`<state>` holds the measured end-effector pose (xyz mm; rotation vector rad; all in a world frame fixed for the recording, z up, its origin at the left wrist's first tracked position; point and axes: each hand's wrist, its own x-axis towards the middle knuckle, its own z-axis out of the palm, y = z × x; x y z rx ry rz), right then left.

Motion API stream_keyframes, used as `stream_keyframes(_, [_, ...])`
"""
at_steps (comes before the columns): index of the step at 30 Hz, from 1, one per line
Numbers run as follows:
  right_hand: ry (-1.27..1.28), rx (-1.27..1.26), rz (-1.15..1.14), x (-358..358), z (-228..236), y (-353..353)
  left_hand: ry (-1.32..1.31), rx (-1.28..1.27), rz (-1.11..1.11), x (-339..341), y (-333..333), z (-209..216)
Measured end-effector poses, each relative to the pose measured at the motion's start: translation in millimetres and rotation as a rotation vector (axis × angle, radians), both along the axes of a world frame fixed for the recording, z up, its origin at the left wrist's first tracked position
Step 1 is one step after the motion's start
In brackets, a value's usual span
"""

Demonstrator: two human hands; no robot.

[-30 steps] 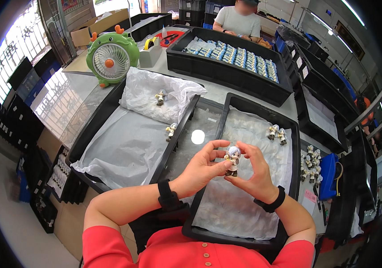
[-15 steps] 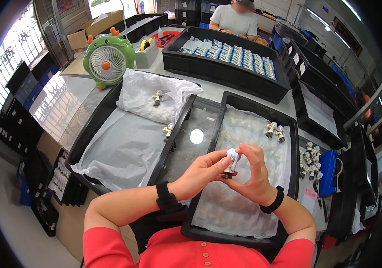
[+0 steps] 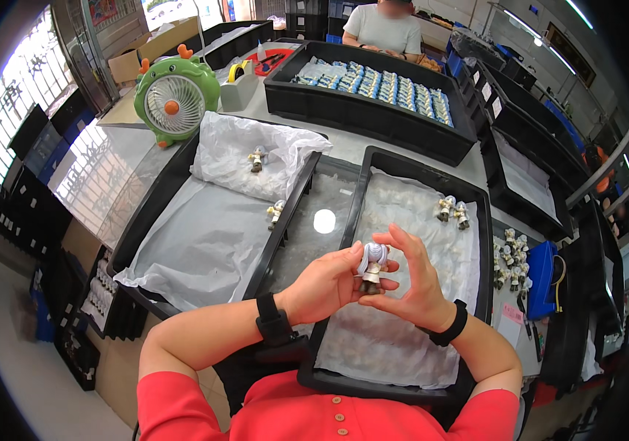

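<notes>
A small figurine (image 3: 372, 269) with pale lilac hair, a white outfit and dark feet is upright between my hands, above the right-hand lined tray. My left hand (image 3: 323, 285) is closed on its side, with fingertips showing behind it. My right hand (image 3: 423, 288) curves around it, thumb at the feet and fingers by the top of the head. Two similar figurines (image 3: 453, 212) rest on the white sheet of the right-hand tray (image 3: 485, 272). Another figurine (image 3: 275, 214) lies at the left-hand tray's inner edge, and one more figurine (image 3: 257, 158) sits on crumpled white wrapping (image 3: 219, 143).
A green fan (image 3: 176, 101) and a tape dispenser (image 3: 239, 90) stand at the back left. Behind the trays is a large black bin (image 3: 358, 110) with rows of blue-and-white pieces. Several figurines (image 3: 511, 261) and a blue pouch (image 3: 542, 279) lie at right. A person (image 3: 384, 33) sits opposite.
The figurine has turned and tilted in my hands, so more of its hair and body shows. My right fingers have spread away from its head.
</notes>
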<state>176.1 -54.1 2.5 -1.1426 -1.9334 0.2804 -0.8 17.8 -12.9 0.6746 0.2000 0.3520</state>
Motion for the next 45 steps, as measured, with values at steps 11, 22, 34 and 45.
stream_keyframes(11, [0.020,-0.097,0.000,3.2,-2.0,0.1,0.021,-0.002,0.012,-0.1,0.6,-0.7])
stream_keyframes(22, [0.065,-0.142,0.009,2.1,-2.1,0.4,0.017,-0.058,0.030,-0.5,0.3,-1.3])
stream_keyframes(34, [0.103,-0.066,-0.063,4.3,-3.7,-0.6,-0.019,-0.093,0.055,-1.7,5.1,0.1])
stream_keyframes(45, [0.118,-0.069,-0.063,7.0,-7.4,0.6,-0.032,-0.144,0.070,-2.3,4.3,0.6])
